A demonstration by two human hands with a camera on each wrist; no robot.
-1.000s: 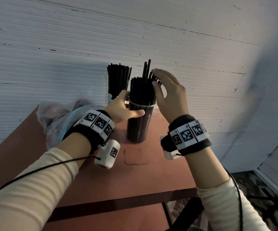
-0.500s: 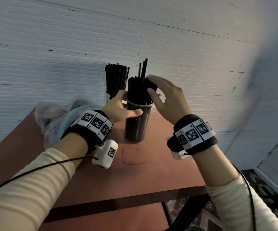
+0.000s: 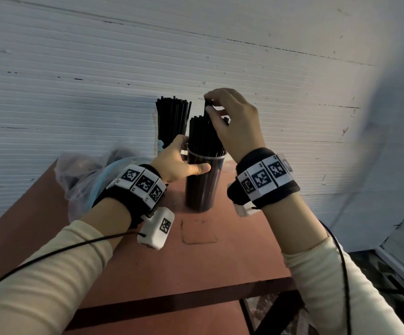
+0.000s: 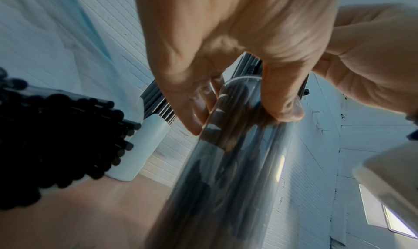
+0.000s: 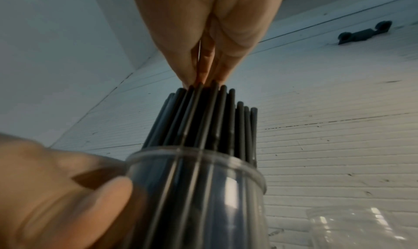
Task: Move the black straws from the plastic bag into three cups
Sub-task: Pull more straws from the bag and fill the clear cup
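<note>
The left hand (image 3: 179,163) clasps the clear cup (image 3: 204,182) upright on the worktop (image 3: 196,257), while the right hand (image 3: 234,122), directly above, pinches the top ends of raised black straws (image 3: 208,110) whose long axes point straight down into it.

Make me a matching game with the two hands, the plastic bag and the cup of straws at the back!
Things:
1. left hand
2. right hand
3. plastic bag
4. back cup

States:
A. lies crumpled at the table's left
B. pinches straw tops
C. stands by the wall, untouched
D. grips the front cup

Pairs: 1-D, 2-B, 3-A, 4-C
</note>
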